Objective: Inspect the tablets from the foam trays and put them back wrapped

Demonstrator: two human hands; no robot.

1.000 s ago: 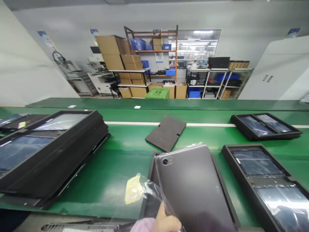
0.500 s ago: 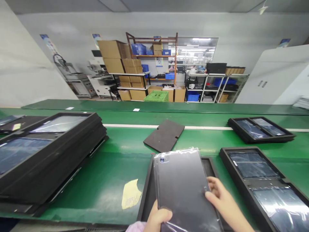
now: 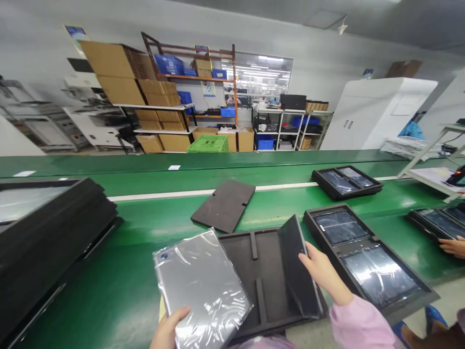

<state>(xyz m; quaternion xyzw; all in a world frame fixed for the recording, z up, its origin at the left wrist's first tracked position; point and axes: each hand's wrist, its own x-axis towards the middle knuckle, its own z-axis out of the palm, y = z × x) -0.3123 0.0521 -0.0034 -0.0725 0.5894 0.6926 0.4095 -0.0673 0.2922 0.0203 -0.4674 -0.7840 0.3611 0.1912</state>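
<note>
Head view: at 6 o'clock the left hand was cut off by the lower edge, only fingers and thumb showing, pinched on the near corner of a bagged tablet that lay tilted over the belt and overlapped the left rim of the empty tray. At 5 o'clock the right hand, in a pink sleeve, grasped the edge of a dark panel standing on edge in the tray's right bay; its fingertips were hidden behind the panel, and the tray's near rim was lost behind tablet and sleeve. Just beside it at 3 o'clock sat a loaded tray, its near corner hanging past the belt edge. At 9 o'clock a tray stack ran out of frame to the left, leaving bare belt between it and the tablet. At 12 o'clock a foam sheet lay flat, well apart from the hands. Farther at 2 o'clock was a second filled tray. At the right edge a co-worker's hand rested by a cut-off tray.
</note>
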